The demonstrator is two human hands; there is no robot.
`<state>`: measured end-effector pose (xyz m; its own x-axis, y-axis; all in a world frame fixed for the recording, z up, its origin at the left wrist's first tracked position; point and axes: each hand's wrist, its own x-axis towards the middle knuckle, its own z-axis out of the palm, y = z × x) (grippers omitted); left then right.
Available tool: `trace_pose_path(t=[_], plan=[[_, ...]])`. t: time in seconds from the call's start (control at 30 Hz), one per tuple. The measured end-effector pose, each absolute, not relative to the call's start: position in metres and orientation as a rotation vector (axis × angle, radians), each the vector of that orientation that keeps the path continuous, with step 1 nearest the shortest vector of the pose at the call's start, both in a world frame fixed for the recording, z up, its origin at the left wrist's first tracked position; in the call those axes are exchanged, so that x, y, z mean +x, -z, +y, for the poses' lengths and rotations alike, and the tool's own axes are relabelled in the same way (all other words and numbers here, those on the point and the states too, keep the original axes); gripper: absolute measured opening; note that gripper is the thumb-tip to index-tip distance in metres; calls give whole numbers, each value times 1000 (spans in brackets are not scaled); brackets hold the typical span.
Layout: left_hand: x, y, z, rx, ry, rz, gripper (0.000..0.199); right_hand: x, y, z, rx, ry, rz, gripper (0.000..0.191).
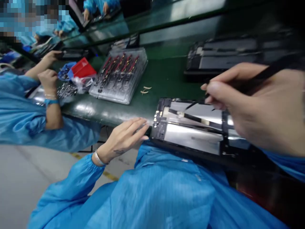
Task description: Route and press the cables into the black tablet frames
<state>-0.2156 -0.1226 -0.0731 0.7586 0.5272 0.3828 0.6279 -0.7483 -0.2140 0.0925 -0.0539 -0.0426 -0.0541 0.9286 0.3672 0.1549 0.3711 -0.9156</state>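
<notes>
An opened tablet [194, 138] lies at the bench's near edge, its silver battery plates, dark ribbon strips and small board parts exposed. My left hand [126, 136] rests beside the tablet's left end, fingers stretched out and holding nothing; whether the fingertips touch the casing I cannot tell. Over the tablet's right part, my right hand [252, 101] is closed around black tweezers [267, 74]. Their thin dark tips appear parted above the upper battery plate, close to a ribbon strip. Motion blurs this hand somewhat, and it hides part of the tablet's right end.
Behind the tablet, a stack of similar opened devices [226, 57] stands on the green bench [166, 70]. A clear plastic tray [119, 76] holds several red-and-black parts. Two tan scraps [145, 90] lie nearby. Left, a co-worker's hands [49, 79] are near a red bin [84, 67] and loose metal parts.
</notes>
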Motion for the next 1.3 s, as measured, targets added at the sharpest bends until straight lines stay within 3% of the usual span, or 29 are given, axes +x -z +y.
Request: trace_pose_path(t=[0.13,0.37,0.5,0.63,0.77,0.87,1.1,1.3], plan=[[-159,42,-69,-2401,685,-642,27,86,41,-53,-979,-767,-1505,12],[-90,25,-23,-2152,720,-554,29,90,44,-45,-942,-717,-1480,15],[-101,22,-11,-2564,1018,-786,23,94,47,-35,-925,-723,-1535,28],[-106,21,-2,-2954,1474,-1132,29,97,51,-25,-931,-801,-1674,24],[-104,28,-1,-2970,1632,-1341,35,97,52,-25,-953,-762,-1682,19],[-109,33,-6,-2972,1564,-1344,31,100,52,-32,-971,-676,-1709,15],[-138,52,-14,-3056,837,-1076,26,133,54,-42,-1084,-576,-2040,16],[-145,70,-6,-3074,734,-1053,25,162,64,-34,-1223,-705,-2232,20]])
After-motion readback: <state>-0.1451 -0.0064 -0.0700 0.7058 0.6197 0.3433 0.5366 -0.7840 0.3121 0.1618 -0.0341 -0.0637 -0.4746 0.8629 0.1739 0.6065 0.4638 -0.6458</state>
